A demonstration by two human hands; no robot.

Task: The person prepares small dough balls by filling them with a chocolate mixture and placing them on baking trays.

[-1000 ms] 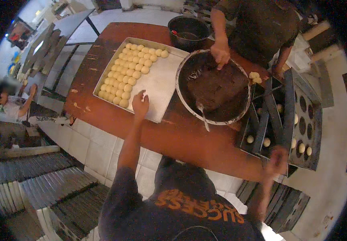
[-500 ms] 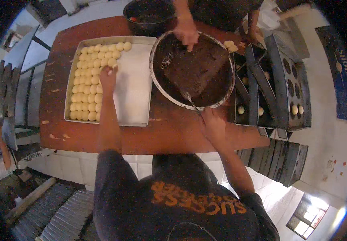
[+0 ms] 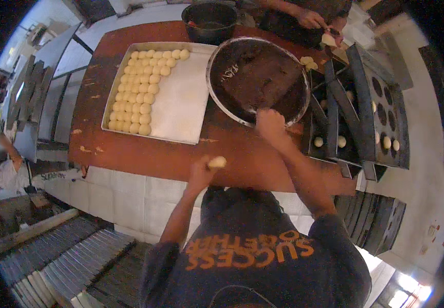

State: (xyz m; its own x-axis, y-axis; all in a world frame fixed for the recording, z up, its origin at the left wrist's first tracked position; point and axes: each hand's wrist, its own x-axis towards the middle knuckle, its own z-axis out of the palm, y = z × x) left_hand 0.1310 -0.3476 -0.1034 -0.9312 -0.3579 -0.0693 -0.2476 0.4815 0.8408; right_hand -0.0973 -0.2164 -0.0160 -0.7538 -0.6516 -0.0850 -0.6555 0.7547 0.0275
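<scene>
My left hand [image 3: 200, 174] is closed around a pale dough ball [image 3: 217, 162], held over the near edge of the table. In front of it is a shallow tray [image 3: 180, 126] with rows of round dough balls [image 3: 135, 95] on its left side. My right hand [image 3: 271, 123] is a fist over the near rim of a large round basin [image 3: 214, 100] of dark brown filling [image 3: 265, 77]. It grips a slim metal tool [image 3: 253, 111], whose tip lies at the filling; its exact kind is mostly hidden.
Across the table, a co-worker's hands [image 3: 317, 21] hold a piece of dough. Dough pieces [image 3: 308, 62] lie beside the basin. Dark metal moulds [image 3: 342, 110] and a pan with round cups [image 3: 381, 105] stand at the right, some holding dough balls. A black tub [image 3: 209, 23] sits behind.
My left hand has drawn back from the tray toward me with a dough ball. My right hand has moved over the basin's rim. The co-worker's hand has left the filling.
</scene>
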